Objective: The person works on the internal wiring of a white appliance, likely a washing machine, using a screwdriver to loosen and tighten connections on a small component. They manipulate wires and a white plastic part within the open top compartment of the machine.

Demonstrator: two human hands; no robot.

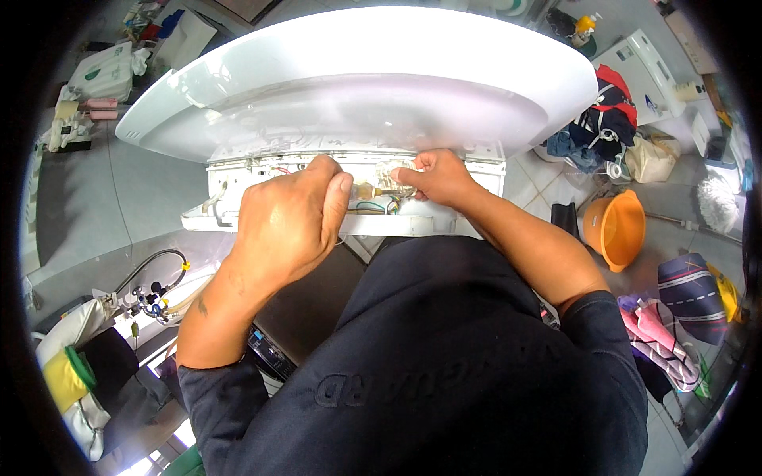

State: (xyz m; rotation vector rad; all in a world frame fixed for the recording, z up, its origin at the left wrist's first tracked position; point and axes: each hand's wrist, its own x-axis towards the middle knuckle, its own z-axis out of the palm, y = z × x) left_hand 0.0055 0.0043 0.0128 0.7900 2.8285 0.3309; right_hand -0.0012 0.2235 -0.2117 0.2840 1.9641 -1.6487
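Note:
My left hand (286,210) is closed in a fist above the left-middle of an opened white housing (468,176). From its right side sticks out a translucent amber piece (363,191), perhaps a tool handle; the fist hides the rest. My right hand (444,178) pinches a clear, ribbed plastic part (390,173) between thumb and fingers, close beside the amber piece. Thin coloured wires (381,206) run under both hands inside the housing. A large, glossy white curved cover (373,103) stands raised along the housing's far side.
An orange basin (615,230) and a pile of clothes (599,127) are on the right. Pink cloth (655,329) lies lower right. At left are a black hose (151,262) with valves and a yellow-green container (67,374). A white box (639,75) stands far right.

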